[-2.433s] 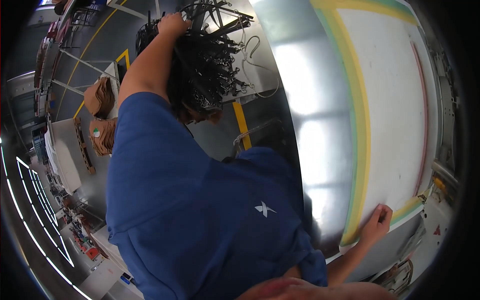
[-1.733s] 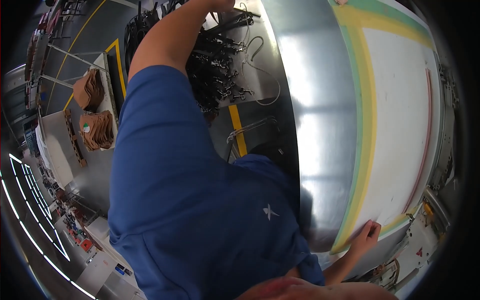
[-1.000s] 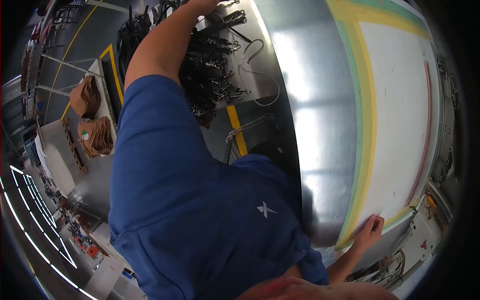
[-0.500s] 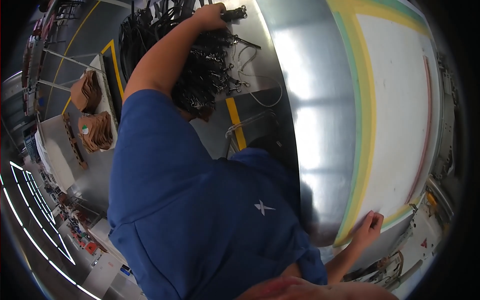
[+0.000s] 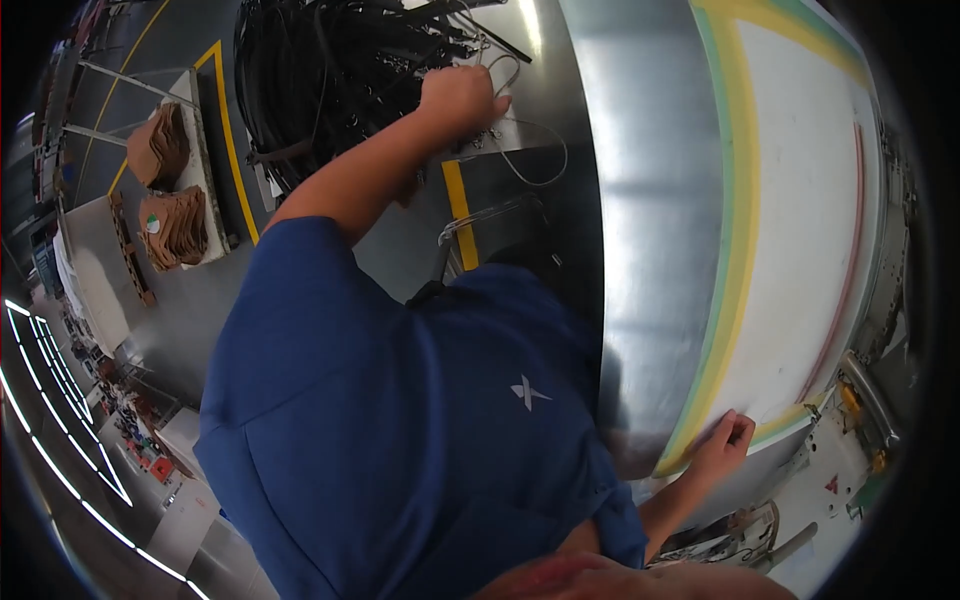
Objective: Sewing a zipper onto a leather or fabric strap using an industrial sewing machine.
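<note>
My left hand (image 5: 463, 103) is bent over the near side of a pile of black straps (image 5: 330, 85) on a metal table; its thumb sticks out to the right. The other fingers curl under, so whatever they grip is hidden. Small metal clips lie along the strap ends, and a thin pale cord (image 5: 520, 165) loops beside the hand and hangs off the table edge. My right hand (image 5: 727, 445) rests at the near corner of a white work surface (image 5: 790, 230), its fingers loosely curled and nothing visible in them.
Yellow and green tape (image 5: 735, 200) borders the white surface, beside a shiny metal strip (image 5: 645, 200). Brown stacked pieces (image 5: 172, 228) lie on a white-topped table at left. A tubular metal frame (image 5: 490, 215) stands below the cord. Machine parts (image 5: 870, 400) line the right rim.
My left hand has come nearer, from the far strap ends with their clips to the near side of the pile. The right hand keeps its place on the corner. The view has shifted slightly.
</note>
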The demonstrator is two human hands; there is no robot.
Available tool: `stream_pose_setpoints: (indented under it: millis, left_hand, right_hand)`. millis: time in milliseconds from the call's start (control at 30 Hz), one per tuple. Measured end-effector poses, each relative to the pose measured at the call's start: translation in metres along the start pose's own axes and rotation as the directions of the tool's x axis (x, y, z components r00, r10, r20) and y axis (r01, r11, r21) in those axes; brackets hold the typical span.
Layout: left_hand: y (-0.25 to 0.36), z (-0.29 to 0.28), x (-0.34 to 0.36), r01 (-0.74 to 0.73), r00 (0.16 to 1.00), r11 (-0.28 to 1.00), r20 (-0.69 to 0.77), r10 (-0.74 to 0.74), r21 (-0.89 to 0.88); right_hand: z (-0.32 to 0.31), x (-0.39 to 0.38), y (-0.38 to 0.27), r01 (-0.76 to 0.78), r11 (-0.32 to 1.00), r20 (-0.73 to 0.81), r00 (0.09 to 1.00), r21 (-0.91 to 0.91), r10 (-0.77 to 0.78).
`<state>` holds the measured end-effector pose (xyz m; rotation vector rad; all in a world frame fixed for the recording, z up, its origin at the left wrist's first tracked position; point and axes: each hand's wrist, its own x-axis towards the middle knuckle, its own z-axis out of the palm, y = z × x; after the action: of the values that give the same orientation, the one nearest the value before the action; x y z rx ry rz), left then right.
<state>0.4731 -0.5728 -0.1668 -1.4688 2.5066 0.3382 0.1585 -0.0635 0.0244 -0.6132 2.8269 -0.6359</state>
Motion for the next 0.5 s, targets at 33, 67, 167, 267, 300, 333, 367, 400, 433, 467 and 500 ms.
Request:
stream_pose_setpoints:
  millis: [33,67,167,267,300,333,367,400,433,467,500]
  left_hand:
    - [0.003,0.007,-0.005,-0.022,0.999,0.998,-0.048,0.020,-0.052]
    - [0.005,0.015,-0.011,-0.043,0.995,0.993,-0.095,0.033,-0.107]
    - [0.014,0.033,-0.010,-0.156,0.984,0.984,-0.099,0.148,-0.084]
    - [0.037,0.045,-0.010,-0.129,0.992,0.968,-0.030,0.126,-0.213]
    - [0.047,0.046,-0.014,-0.160,0.987,0.936,-0.053,0.151,-0.315]
    - [0.055,0.045,-0.018,-0.212,0.976,0.885,-0.134,0.171,-0.414]
    - [0.060,0.040,-0.021,-0.371,0.925,0.864,-0.216,0.312,-0.341]
    - [0.070,0.031,-0.023,-0.360,0.931,0.854,-0.203,0.304,-0.375]
    - [0.077,0.020,-0.028,-0.352,0.935,0.843,-0.190,0.299,-0.407]
    - [0.078,0.009,-0.036,-0.350,0.936,0.839,-0.191,0.295,-0.416]
    - [0.079,-0.006,-0.038,-0.243,0.969,0.838,-0.074,0.238,-0.489]
  right_hand:
    - [0.000,0.000,0.000,0.006,1.000,0.007,1.000,0.012,-0.006]
    - [-0.001,-0.001,0.000,0.049,0.998,0.012,0.999,0.032,-0.049]
    - [-0.002,0.000,0.000,0.061,0.998,0.015,0.998,-0.001,-0.061]
    - [0.000,0.001,-0.001,0.060,0.998,0.026,0.998,0.002,-0.061]
    - [0.000,0.002,-0.002,0.081,0.997,0.007,0.997,0.020,-0.081]
    - [0.001,0.002,-0.003,0.087,0.996,0.009,0.996,0.029,-0.088]
    - [0.001,0.002,-0.005,0.092,0.996,0.023,0.995,0.009,-0.092]
    - [0.000,0.001,-0.007,0.051,0.998,0.024,0.998,0.028,-0.052]
    - [0.000,0.001,-0.009,0.043,0.997,0.020,0.999,0.056,-0.044]
    - [-0.002,0.000,-0.011,-0.011,0.997,0.032,0.999,0.077,0.009]
    - [-0.002,-0.001,-0.012,-0.040,0.997,0.032,0.999,0.061,0.038]
